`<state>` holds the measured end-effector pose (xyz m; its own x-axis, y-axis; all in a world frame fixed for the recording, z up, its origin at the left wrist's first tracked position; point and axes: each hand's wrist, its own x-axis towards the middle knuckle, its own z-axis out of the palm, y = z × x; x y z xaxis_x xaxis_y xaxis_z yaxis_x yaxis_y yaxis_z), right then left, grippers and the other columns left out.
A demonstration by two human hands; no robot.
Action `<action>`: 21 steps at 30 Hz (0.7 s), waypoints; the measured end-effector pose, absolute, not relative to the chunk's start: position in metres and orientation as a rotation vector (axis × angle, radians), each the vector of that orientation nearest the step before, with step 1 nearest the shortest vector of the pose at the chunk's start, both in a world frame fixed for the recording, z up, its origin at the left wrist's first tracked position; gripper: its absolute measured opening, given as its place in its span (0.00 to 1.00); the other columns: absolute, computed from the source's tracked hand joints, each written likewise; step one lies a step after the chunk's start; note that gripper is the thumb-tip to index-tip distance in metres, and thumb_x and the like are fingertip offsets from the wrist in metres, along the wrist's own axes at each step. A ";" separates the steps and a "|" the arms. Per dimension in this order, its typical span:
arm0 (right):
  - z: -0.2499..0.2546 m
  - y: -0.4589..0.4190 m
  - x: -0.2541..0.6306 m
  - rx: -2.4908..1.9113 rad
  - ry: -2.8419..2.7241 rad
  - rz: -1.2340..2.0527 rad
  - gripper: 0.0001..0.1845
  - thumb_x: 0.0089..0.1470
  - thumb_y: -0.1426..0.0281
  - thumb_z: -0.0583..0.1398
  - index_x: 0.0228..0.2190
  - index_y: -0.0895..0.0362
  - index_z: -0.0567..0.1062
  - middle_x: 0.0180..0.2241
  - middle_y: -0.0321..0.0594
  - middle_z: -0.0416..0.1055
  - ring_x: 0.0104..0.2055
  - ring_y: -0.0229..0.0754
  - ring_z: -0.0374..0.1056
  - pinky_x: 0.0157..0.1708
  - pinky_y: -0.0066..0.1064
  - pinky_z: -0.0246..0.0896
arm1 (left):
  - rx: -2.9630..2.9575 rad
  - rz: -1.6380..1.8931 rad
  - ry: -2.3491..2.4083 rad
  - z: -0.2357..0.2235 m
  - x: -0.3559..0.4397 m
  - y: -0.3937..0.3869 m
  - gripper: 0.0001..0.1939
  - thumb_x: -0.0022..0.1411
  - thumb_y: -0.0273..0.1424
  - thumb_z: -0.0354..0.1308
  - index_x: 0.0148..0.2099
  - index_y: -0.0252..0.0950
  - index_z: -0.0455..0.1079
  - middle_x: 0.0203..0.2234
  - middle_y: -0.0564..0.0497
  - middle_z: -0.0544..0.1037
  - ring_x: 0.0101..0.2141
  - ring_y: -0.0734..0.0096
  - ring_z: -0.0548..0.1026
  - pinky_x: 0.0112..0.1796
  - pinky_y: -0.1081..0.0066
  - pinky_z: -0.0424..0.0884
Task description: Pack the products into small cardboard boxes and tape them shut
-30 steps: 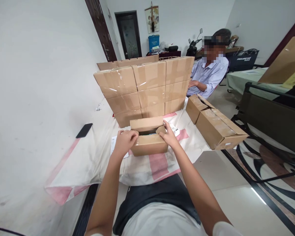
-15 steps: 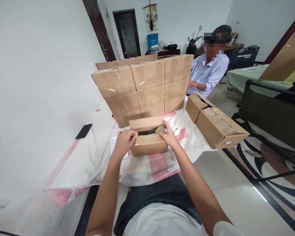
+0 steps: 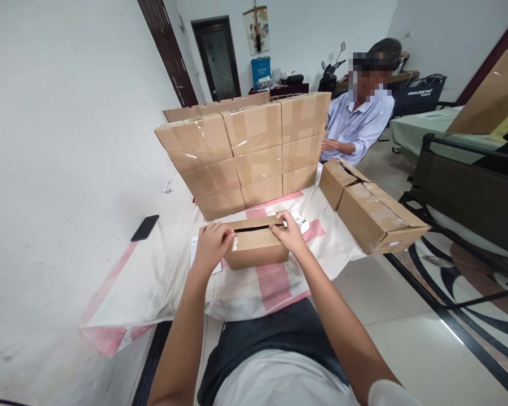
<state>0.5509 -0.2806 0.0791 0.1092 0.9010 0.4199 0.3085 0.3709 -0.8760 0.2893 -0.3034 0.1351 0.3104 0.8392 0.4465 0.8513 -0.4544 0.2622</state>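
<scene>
A small cardboard box (image 3: pixel 258 248) sits on the cloth in front of me, its two long top flaps folded down with a narrow dark gap between them. My left hand (image 3: pixel 214 239) is at its left end, fingers curled and pinching the flap corner. At the right end, my right hand (image 3: pixel 290 231) grips the top, thumb on the near flap and fingers on the far one. What lies inside the box is hidden. Part of a white printed paper (image 3: pixel 193 251) shows beneath my left hand. A white object (image 3: pixel 301 224) lies just beyond my right hand.
A stack of several taped cartons (image 3: pixel 254 155) rises behind the small box. Two longer cartons (image 3: pixel 370 217) stand along the right edge. A black phone (image 3: pixel 144 228) lies on the left of the cloth (image 3: pixel 152 282). Another person (image 3: pixel 359 121) sits beyond the stack.
The far flap, upright before, has folded down toward the near flap, narrowing the opening to a slit. My right fingers have lowered with it; my left hand has barely moved.
</scene>
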 end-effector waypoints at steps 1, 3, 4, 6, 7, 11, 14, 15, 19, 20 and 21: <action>0.079 -0.281 0.551 -1.161 -1.451 0.617 0.13 0.51 0.62 0.62 0.35 0.51 0.64 0.41 0.38 0.68 0.46 0.47 0.66 0.51 0.38 0.60 | -2.530 -0.838 -1.630 0.135 0.289 -0.302 0.08 0.70 0.32 0.52 0.36 0.41 0.69 0.37 0.51 0.80 0.43 0.59 0.74 0.49 0.57 0.59; 0.076 -0.281 0.551 -1.127 -1.459 0.606 0.12 0.52 0.60 0.63 0.33 0.51 0.65 0.44 0.41 0.69 0.53 0.50 0.67 0.55 0.41 0.59 | -2.569 -0.818 -1.655 0.135 0.288 -0.298 0.08 0.70 0.32 0.52 0.37 0.41 0.70 0.38 0.51 0.81 0.44 0.58 0.74 0.49 0.57 0.59; 0.075 -0.280 0.551 -1.109 -1.458 0.604 0.12 0.53 0.60 0.63 0.32 0.51 0.65 0.46 0.43 0.69 0.57 0.52 0.66 0.58 0.43 0.58 | -2.598 -0.802 -1.677 0.135 0.287 -0.294 0.08 0.70 0.32 0.51 0.38 0.41 0.71 0.39 0.51 0.81 0.45 0.57 0.74 0.49 0.56 0.59; 0.071 -0.279 0.551 -1.093 -1.451 0.606 0.11 0.53 0.60 0.62 0.31 0.51 0.66 0.49 0.45 0.69 0.61 0.53 0.65 0.61 0.45 0.56 | -2.658 -0.779 -1.727 0.133 0.287 -0.285 0.09 0.69 0.32 0.51 0.39 0.42 0.73 0.40 0.51 0.81 0.46 0.56 0.74 0.50 0.55 0.60; 0.069 -0.278 0.551 -1.096 -1.451 0.607 0.11 0.52 0.61 0.62 0.31 0.51 0.66 0.49 0.46 0.69 0.62 0.53 0.64 0.61 0.46 0.56 | -2.681 -0.771 -1.748 0.131 0.287 -0.281 0.09 0.68 0.31 0.51 0.38 0.42 0.73 0.40 0.51 0.81 0.46 0.55 0.74 0.50 0.55 0.60; 0.065 -0.275 0.553 -1.120 -1.481 0.608 0.11 0.51 0.61 0.62 0.32 0.51 0.66 0.49 0.47 0.68 0.61 0.53 0.64 0.62 0.48 0.56 | -2.639 -0.843 -1.875 0.119 0.286 -0.263 0.07 0.64 0.33 0.56 0.40 0.43 0.75 0.44 0.47 0.78 0.50 0.51 0.72 0.53 0.52 0.63; 0.064 -0.274 0.554 -1.129 -1.483 0.598 0.11 0.51 0.61 0.63 0.32 0.51 0.67 0.50 0.47 0.67 0.59 0.53 0.65 0.62 0.48 0.57 | -2.537 -1.186 -2.100 0.107 0.286 -0.254 0.17 0.58 0.36 0.63 0.50 0.43 0.72 0.54 0.45 0.73 0.57 0.49 0.68 0.57 0.52 0.64; 0.063 -0.273 0.554 -1.132 -1.482 0.593 0.11 0.50 0.61 0.63 0.32 0.51 0.67 0.50 0.47 0.67 0.58 0.52 0.66 0.62 0.48 0.57 | -2.538 -1.320 -2.178 0.104 0.286 -0.252 0.22 0.57 0.38 0.64 0.54 0.42 0.70 0.55 0.44 0.71 0.57 0.50 0.69 0.56 0.53 0.66; 0.061 -0.271 0.556 -1.142 -1.501 0.602 0.11 0.49 0.62 0.65 0.32 0.51 0.68 0.50 0.45 0.67 0.57 0.51 0.66 0.61 0.47 0.58 | -2.645 -1.535 -2.343 0.097 0.285 -0.247 0.23 0.58 0.43 0.62 0.53 0.42 0.65 0.49 0.48 0.74 0.47 0.60 0.75 0.47 0.63 0.72; 0.061 -0.270 0.557 -1.140 -1.508 0.607 0.11 0.49 0.62 0.65 0.32 0.51 0.69 0.50 0.45 0.67 0.57 0.51 0.66 0.62 0.47 0.57 | -2.658 -1.524 -2.351 0.097 0.284 -0.247 0.22 0.57 0.43 0.63 0.51 0.42 0.64 0.46 0.50 0.74 0.44 0.63 0.75 0.44 0.65 0.72; 0.060 -0.270 0.556 -1.136 -1.512 0.611 0.11 0.49 0.62 0.65 0.32 0.51 0.69 0.51 0.45 0.67 0.58 0.51 0.66 0.62 0.47 0.57 | -2.667 -1.522 -2.361 0.097 0.284 -0.246 0.21 0.55 0.42 0.64 0.48 0.42 0.64 0.44 0.51 0.74 0.41 0.64 0.74 0.41 0.67 0.72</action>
<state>0.5563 -0.2696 0.0602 0.0538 0.8919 0.4490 0.3298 0.4085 -0.8511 0.2837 -0.2460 0.0974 0.0828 0.9945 0.0642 0.4694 -0.0957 0.8778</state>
